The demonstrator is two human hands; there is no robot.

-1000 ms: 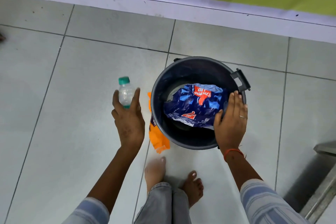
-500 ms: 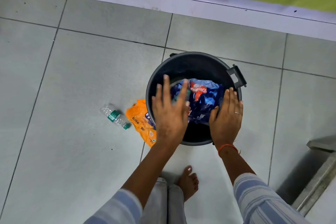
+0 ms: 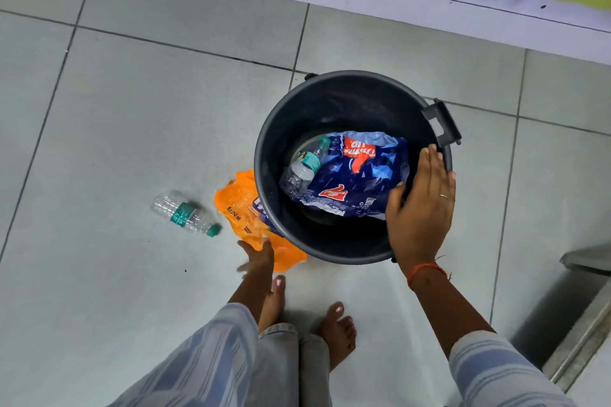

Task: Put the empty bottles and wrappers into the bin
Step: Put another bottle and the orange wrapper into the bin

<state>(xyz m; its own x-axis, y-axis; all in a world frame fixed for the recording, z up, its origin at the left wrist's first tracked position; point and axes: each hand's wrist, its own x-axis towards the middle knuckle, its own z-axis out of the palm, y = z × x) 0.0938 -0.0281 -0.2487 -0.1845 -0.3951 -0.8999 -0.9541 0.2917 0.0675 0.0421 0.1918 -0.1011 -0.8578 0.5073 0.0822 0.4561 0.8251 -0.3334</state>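
grey glossy tiles under round dark plastic bin, crinkled wrappers

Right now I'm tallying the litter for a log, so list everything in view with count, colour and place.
Bin: one, dark grey, on the floor tiles, centre.
Blue wrapper: one, blue with red print, inside the bin.
Bottle in the bin: one, clear with teal label, beside the blue wrapper.
Bottle on the floor: one, clear with teal cap, lying left of the bin.
Orange wrapper: one, on the floor, partly hidden by the bin.
Metal step: grey, lower right.
Left hand: at the orange wrapper's near edge.
Right hand: on the bin's rim.
Bare feet: two, bottom centre.
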